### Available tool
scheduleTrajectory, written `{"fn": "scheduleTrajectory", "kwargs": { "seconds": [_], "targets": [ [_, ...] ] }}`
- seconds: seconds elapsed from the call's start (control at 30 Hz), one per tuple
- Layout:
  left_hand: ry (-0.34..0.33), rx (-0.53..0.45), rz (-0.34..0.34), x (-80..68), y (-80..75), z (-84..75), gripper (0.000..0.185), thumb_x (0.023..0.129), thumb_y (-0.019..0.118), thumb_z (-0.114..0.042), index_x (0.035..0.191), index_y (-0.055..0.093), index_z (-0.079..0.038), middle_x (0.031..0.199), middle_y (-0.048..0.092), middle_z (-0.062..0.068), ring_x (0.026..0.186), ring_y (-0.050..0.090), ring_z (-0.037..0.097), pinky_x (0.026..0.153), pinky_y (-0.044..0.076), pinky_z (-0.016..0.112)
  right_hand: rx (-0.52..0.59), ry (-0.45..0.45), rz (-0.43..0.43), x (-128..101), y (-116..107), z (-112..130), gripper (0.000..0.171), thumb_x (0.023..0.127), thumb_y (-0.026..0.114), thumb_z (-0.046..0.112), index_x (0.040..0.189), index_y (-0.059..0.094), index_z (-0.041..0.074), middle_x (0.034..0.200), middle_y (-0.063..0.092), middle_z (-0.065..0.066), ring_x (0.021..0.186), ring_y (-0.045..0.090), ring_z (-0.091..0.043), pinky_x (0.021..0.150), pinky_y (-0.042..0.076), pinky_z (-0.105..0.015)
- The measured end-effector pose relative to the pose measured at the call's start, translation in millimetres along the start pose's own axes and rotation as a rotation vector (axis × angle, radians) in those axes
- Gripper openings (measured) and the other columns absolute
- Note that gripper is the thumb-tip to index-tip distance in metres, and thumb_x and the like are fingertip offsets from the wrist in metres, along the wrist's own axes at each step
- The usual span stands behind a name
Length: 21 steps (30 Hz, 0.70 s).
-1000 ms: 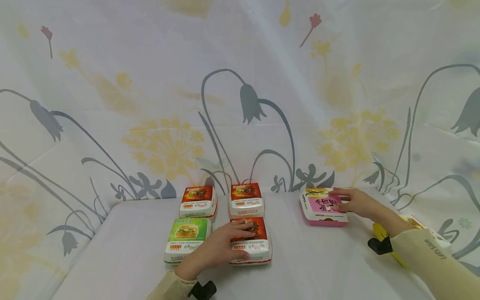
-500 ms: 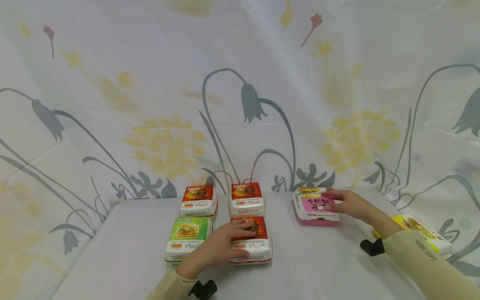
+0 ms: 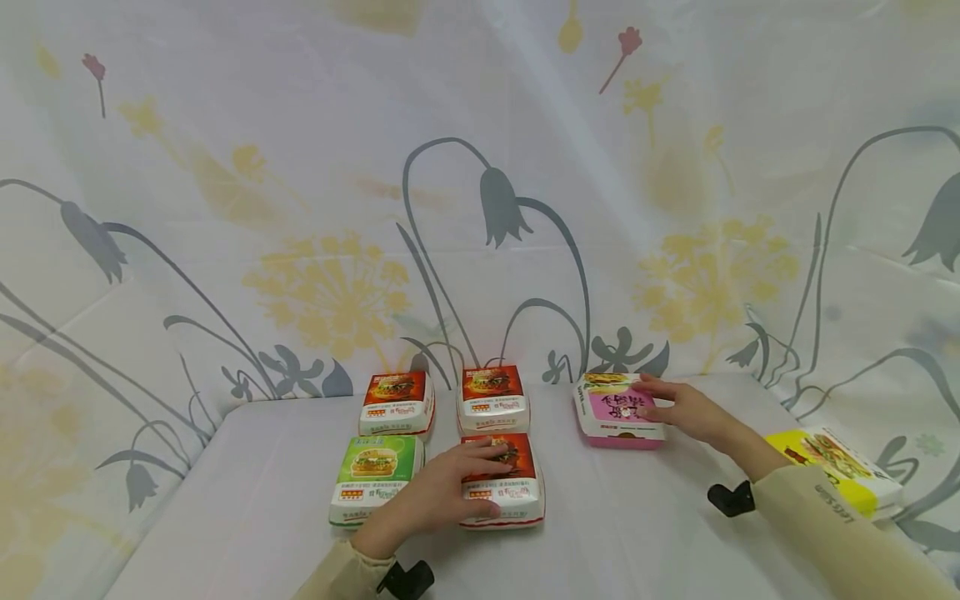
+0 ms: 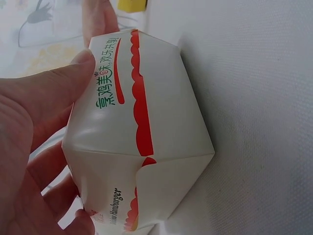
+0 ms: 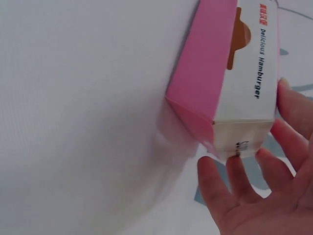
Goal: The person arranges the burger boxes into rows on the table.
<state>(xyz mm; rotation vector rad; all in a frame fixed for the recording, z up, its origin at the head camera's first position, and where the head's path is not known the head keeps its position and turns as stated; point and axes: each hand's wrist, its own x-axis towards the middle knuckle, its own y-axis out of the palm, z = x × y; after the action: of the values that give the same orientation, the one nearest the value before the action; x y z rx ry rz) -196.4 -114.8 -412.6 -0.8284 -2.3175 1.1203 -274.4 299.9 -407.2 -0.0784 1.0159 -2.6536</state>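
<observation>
My left hand (image 3: 442, 493) rests on a burger box (image 3: 522, 492) with a red and white lid, fingers spread over its top. In the left wrist view, the thumb lies at the upper edge of this white box (image 4: 168, 107). On the right, my right hand (image 3: 693, 417) touches the right side of a pink and white burger box (image 3: 618, 408). The right wrist view shows fingertips (image 5: 210, 169) against the end wall of this pink box (image 5: 200, 63), with the thumb near its top edge. Both boxes sit closed on the white cloth.
Two red and white burger boxes, one at left (image 3: 396, 404) and one beside it (image 3: 493, 402), stand in the back row. A green burger box (image 3: 375, 467) is left of my left hand. A yellow burger box (image 3: 832, 467) lies far right, partly behind the sleeve. Flowered cloth (image 3: 450, 275) rises behind.
The pink box has slid left across the cloth with my right hand against it. More of the yellow box shows now. My left hand has stayed in place on its box.
</observation>
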Motion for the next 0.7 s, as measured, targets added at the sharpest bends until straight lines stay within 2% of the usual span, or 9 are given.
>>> {"fn": "scheduleTrajectory", "kwargs": {
  "seconds": [0.2, 0.5, 0.6, 0.7],
  "targets": [
    [0.026, 0.007, 0.000, -0.2, -2.9, -2.4, 0.052, 0.087, 0.078, -0.033, 0.135, 0.065, -0.019, 0.151, 0.047, -0.007, 0.142, 0.037, 0.020, 0.111, 0.035, 0.048, 0.044, -0.011, -0.012, 0.7, 7.7, -3.3, 0.061, 0.097, 0.065, 0.027, 0.149, 0.044, 0.004, 0.163, 0.016, -0.020, 0.146, 0.008, -0.051, 0.107, 0.016, -0.074],
    [0.054, 0.013, -0.001, 3.8, -9.7, -3.7, 0.051, 0.084, 0.082, -0.026, 0.132, 0.067, -0.018, 0.149, 0.050, -0.003, 0.141, 0.038, 0.022, 0.112, 0.034, 0.048, 0.046, -0.013, -0.063, -1.3, 15.8, -8.9, 0.063, 0.097, 0.065, 0.036, 0.149, 0.045, 0.006, 0.163, 0.019, -0.016, 0.147, 0.009, -0.048, 0.109, 0.015, -0.072],
    [0.068, 0.008, -0.026, 10.0, -15.8, -5.1, 0.050, 0.085, 0.081, -0.029, 0.132, 0.067, -0.018, 0.148, 0.051, -0.002, 0.140, 0.039, 0.022, 0.111, 0.036, 0.049, 0.026, -0.017, -0.071, -1.6, 16.4, -7.9, 0.064, 0.097, 0.064, 0.038, 0.149, 0.046, 0.007, 0.163, 0.020, -0.016, 0.147, 0.010, -0.048, 0.108, 0.015, -0.073],
    [0.089, -0.022, -0.046, 22.4, -24.2, -9.1, 0.047, 0.088, 0.078, -0.030, 0.132, 0.067, -0.016, 0.146, 0.053, 0.000, 0.137, 0.043, 0.021, 0.110, 0.037, 0.049, 0.012, -0.020, -0.076, -1.7, 15.4, -8.0, 0.063, 0.097, 0.064, 0.038, 0.149, 0.046, 0.007, 0.163, 0.021, -0.015, 0.147, 0.011, -0.048, 0.108, 0.016, -0.073]
  ]
}}
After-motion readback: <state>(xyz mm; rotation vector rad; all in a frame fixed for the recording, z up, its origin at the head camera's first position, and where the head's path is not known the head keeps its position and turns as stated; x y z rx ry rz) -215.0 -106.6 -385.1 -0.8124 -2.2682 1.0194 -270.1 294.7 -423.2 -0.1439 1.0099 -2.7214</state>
